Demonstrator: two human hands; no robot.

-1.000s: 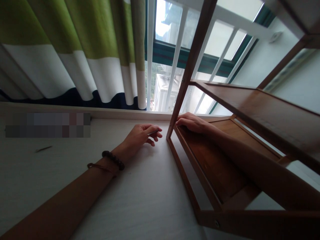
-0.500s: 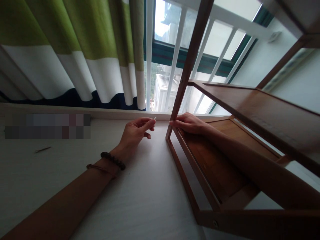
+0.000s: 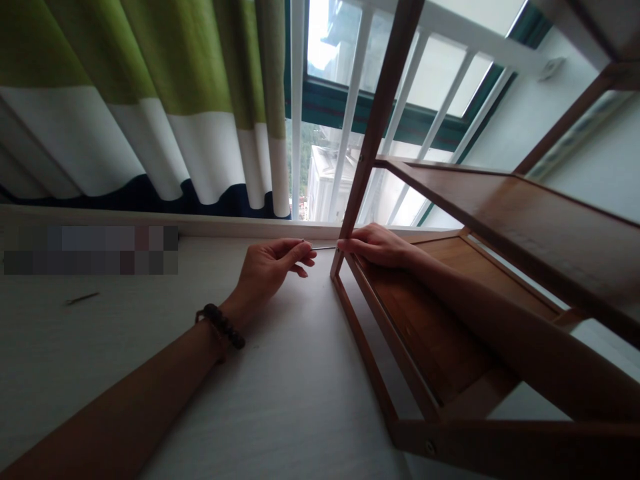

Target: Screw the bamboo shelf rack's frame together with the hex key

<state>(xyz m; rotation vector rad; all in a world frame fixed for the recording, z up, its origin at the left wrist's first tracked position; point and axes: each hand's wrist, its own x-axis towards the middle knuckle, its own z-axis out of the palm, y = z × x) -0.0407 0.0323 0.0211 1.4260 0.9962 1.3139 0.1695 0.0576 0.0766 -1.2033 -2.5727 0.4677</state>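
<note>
My left hand (image 3: pixel 283 260) pinches a thin metal hex key (image 3: pixel 325 248) between thumb and fingertips. Its straight shaft reaches right, to the screw spot low on the upright post of a brown wooden shelf rack (image 3: pixel 383 100). Fingers hide most of the key's short end. My right hand (image 3: pixel 375 245) is closed around the lower joint of that post, where the bottom shelf board (image 3: pixel 425 320) meets it. The right forearm passes between the bottom board and the shelf above (image 3: pixel 500 200). Farther left on the pale floor (image 3: pixel 225 413) lies a thin, dark pointed piece (image 3: pixel 83 299).
Behind the floor's raised edge (image 3: pixel 225 228) hangs a green, white and navy curtain (image 3: pixel 195 147). White window bars (image 3: pixel 353 100) stand behind the rack. A blurred-out patch (image 3: pixel 90 250) covers something at left. The rack fills the right side.
The hex key in my left hand has swung from pointing up and right to lying nearly level, its tip now at the post. My right hand has stayed on the rack.
</note>
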